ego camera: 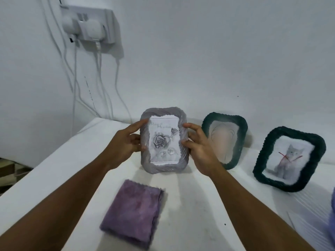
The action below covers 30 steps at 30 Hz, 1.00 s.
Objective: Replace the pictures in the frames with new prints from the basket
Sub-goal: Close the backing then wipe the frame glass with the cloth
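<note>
centre: left hand [125, 145] and right hand [199, 149] grasp grey frame [164, 144] by its side edges; judged light, rigid, fragile.

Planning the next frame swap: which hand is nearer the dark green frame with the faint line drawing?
Right. The right hand grips the grey frame's right edge, beside the line-drawing frame. The left hand holds the grey frame's far edge.

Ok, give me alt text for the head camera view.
Both hands, left hand and right hand, hold a grey frame with a rose print upright on a white table. Two dark green frames stand right; a purple cloth lies nearer.
</note>
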Tool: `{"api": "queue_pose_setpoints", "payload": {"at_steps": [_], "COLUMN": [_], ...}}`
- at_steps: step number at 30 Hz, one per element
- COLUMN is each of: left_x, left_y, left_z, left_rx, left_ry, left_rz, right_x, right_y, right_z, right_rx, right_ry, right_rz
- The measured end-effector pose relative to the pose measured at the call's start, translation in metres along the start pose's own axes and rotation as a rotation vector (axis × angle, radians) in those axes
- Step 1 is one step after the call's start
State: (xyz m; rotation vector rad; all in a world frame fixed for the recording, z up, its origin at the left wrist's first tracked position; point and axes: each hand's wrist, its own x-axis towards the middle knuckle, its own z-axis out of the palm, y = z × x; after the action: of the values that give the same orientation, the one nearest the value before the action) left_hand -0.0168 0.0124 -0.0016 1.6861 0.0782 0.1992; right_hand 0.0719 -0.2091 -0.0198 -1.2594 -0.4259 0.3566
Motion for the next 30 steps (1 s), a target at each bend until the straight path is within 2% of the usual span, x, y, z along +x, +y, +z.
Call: {"api": "queue_pose_setpoints", "payload": {"at_steps": [5, 13, 20, 30], "left_x": [0.020, 0.051, 0.054, 0.039], "left_y": [-0.004, -0.025, -0.034, -0.043], "left_z": [-0.005, -0.006, -0.004, -0.004], "left_rx": [0.041, 0.157, 0.202, 0.224], "left_ry": [0.042, 0.089, 0.100, 0.096], "left_rz": [0.064, 0.156, 0.147, 0.150], "right_x": [0.034, 0.051, 0.047, 0.035], "right_y": [0.007, 0.021, 0.030, 0.032], "right_z": [0.005, -0.002, -0.008, -0.003], "right_rx": [-0.001, -0.243, -0.398, -0.475], "right_ry": [0.022, -0.032, -0.011, -0.077], "right_rz": [0.000, -0.116, -0.139, -0.077]}}
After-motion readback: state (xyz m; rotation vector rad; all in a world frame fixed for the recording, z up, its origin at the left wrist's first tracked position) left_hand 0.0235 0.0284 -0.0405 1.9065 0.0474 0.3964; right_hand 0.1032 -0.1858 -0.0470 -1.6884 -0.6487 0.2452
